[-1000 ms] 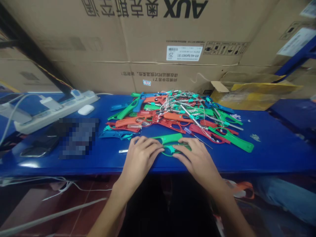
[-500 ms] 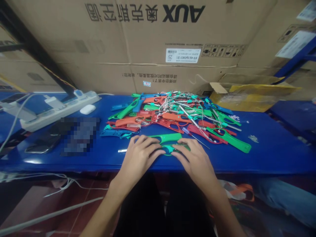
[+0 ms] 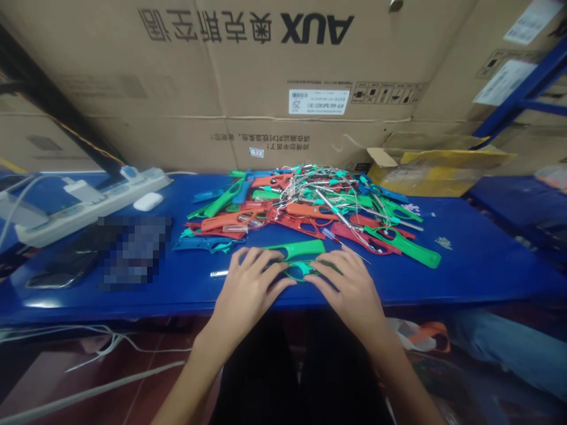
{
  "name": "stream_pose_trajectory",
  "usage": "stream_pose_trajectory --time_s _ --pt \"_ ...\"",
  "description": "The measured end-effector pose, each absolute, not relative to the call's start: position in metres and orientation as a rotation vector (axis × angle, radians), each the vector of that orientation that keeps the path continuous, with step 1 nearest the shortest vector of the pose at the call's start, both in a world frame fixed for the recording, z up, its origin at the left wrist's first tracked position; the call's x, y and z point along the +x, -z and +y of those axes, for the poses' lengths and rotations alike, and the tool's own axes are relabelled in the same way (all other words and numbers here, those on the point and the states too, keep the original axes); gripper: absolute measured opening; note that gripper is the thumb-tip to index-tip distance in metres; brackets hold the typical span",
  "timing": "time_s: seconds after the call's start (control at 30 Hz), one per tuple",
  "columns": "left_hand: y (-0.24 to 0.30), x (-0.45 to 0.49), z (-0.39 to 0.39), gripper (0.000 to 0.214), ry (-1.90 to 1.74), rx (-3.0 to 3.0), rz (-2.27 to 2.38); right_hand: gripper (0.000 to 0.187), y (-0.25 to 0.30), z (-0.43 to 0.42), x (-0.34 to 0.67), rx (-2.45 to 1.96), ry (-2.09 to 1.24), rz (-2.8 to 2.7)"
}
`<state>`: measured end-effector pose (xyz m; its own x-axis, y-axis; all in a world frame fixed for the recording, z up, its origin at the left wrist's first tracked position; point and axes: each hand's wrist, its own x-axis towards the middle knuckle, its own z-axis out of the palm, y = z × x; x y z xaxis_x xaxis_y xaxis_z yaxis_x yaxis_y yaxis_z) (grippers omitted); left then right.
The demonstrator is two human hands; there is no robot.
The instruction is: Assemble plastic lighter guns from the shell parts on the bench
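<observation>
Between my hands, near the table's front edge, lies a green utility lighter casing (image 3: 292, 275) with a teal trigger (image 3: 302, 268) in its loop. My left hand (image 3: 250, 283) grips its left part with bent fingers, and my right hand (image 3: 349, 280) pinches its right part. Both hands hide much of the casing. Just behind it rests another green casing half (image 3: 305, 248), close to my left fingertips. A shiny metal tube end (image 3: 218, 274) sticks out left of my left hand. Beyond my right fingers lies a thin screwdriver-like tool (image 3: 349, 245) with a purple-and-white handle.
Farther back spreads a pile of red, green, blue and orange lighter casings (image 3: 305, 215) with wires and metal tubes. To the left are a power strip (image 3: 100, 203), a white earbud case (image 3: 147, 202) and a dark phone (image 3: 66, 268). An open carton (image 3: 436, 171) stands at back right.
The camera view has shifted slightly. Both hands stay on the green lighter casing, with their fingers moved a little and more of the teal trigger showing.
</observation>
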<state>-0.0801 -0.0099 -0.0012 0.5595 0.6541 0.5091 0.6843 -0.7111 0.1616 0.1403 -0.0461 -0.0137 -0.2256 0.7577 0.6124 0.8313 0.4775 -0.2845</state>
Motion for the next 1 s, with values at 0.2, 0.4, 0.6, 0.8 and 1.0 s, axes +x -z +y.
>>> stream_pose_trajectory --time_s 0.2,0.4,0.6,0.8,1.0 --pt "0.003 -0.081 -0.01 0.022 0.932 -2.733 -1.112 0.015 0.002 -0.047 0.166 -1.306 0.233 -1.8" --pt "0.007 -0.083 -0.01 0.041 0.995 -2.733 -1.147 0.04 -0.006 -0.048 0.26 -1.829 0.649 -1.524" --pt "0.005 -0.083 -0.011 0.053 1.147 -2.668 -1.387 0.04 0.009 -0.044 0.293 -1.93 0.618 -1.7" --pt "0.002 -0.082 -0.013 0.042 1.217 -2.671 -1.506 0.037 -0.011 -0.061 0.275 -2.025 0.359 -1.309" --pt "0.0 -0.086 -0.011 0.029 1.299 -2.687 -1.508 0.032 -0.02 -0.062 0.213 -1.597 0.216 -1.744"
